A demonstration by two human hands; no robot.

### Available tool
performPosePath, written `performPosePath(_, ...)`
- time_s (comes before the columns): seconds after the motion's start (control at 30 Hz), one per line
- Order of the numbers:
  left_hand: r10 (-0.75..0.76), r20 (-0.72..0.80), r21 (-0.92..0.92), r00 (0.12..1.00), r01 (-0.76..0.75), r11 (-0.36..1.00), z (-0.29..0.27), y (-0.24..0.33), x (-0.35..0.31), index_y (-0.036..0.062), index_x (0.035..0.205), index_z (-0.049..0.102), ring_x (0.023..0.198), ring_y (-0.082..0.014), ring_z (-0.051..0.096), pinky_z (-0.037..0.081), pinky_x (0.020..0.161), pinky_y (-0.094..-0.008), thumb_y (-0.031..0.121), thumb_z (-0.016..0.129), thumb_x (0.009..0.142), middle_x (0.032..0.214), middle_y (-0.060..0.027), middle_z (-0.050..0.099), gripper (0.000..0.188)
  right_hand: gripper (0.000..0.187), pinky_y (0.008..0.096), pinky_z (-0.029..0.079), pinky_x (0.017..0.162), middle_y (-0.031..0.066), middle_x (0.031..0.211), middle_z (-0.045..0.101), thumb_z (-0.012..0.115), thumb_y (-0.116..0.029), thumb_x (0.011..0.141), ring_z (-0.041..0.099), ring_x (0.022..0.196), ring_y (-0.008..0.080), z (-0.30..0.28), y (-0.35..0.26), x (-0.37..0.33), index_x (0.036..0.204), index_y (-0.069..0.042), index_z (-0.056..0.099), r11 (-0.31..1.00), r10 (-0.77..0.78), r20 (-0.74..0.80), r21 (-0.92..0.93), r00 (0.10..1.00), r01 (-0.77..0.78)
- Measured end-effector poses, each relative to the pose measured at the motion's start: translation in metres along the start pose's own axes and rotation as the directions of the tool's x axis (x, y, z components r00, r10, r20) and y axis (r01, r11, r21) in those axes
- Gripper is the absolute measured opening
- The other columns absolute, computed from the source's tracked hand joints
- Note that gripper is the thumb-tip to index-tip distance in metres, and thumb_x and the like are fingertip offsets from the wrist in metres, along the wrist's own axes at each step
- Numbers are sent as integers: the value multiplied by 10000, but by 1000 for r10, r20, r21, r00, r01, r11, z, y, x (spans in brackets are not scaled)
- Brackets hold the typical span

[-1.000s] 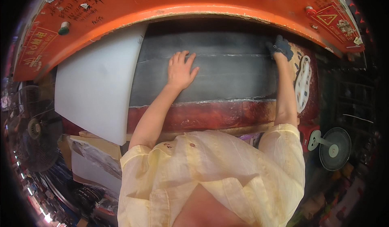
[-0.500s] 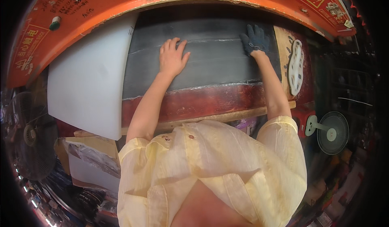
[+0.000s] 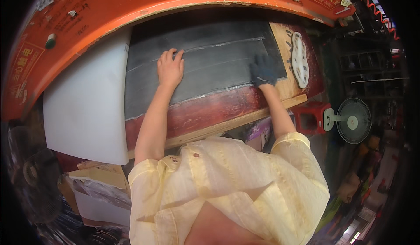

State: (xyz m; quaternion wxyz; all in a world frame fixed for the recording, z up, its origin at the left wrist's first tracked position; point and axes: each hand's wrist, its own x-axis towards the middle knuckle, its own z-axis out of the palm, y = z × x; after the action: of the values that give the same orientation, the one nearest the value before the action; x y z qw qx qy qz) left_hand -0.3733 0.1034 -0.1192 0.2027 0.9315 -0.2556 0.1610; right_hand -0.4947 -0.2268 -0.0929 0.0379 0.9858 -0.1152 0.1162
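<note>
A dark grey sheet with pale seam lines lies on a reddish-brown work surface. Flat on the sheet's left part rests my bare left hand, fingers stretched forward and holding nothing. Toward the sheet's right side, close to its near edge, is my right hand in a dark blue glove. Its fingers are spread and somewhat blurred, with no object in them. A white sheet lies just left of the grey one. Past the right edge of the grey sheet, a white oblong cutting die or frame sits on a wooden board.
An orange machine beam with warning labels spans the far side. Wooden edging runs along the near side. To the right are a red stool and a fan. A plastic-wrapped carton stands at lower left.
My right hand has slid nearer over the grey sheet, to its near edge. My left hand stays flat on the sheet. The whole view has turned and shifted.
</note>
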Motion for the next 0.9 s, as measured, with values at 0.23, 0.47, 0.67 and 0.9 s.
performPosePath(0.23, -10, 4, -18, 1000, 10, 1000, 7, -3, -1, 159, 1218, 604, 1204, -280, 434, 348, 1018, -436, 239, 576, 882, 1262, -63, 511, 347, 387, 468, 455, 902, 179, 1247, 566, 539, -317, 858, 544, 1117, 370, -9, 23, -28, 1181, -110, 593, 969, 240, -251, 127, 938, -214)
performPosePath(0.47, -165, 83, -337, 983, 184, 924, -17, 0, 6, 124, 1247, 583, 1235, -303, 429, 341, 1039, -419, 252, 591, 890, 1296, -87, 517, 380, 405, 448, 452, 935, 173, 1191, 602, 593, -339, 838, 558, 1117, 360, -44, 9, -24, 1153, -86, 616, 950, 306, 186, 11, 934, -313)
performPosePath(0.67, -426, -259, -662, 867, 163, 732, -116, -30, -54, 27, 1184, 601, 1130, -236, 535, 422, 973, -347, 136, 595, 907, 1186, -115, 596, 297, 341, 422, 465, 918, 161, 1110, 625, 606, -293, 851, 583, 1058, 337, -24, -73, -8, 1102, -63, 632, 637, 1, 182, 758, 983, -141)
performPosePath(0.9, -934, -317, -837, 162, 415, 356, -234, -112, -243, 33, 1141, 617, 949, -157, 604, 493, 853, -273, 176, 545, 969, 1073, -58, 644, 235, 342, 292, 540, 610, 116, 985, 636, 612, -341, 911, 638, 823, 180, -47, -261, -46, 1130, -79, 594, -73, -848, 444, 443, 289, -894)
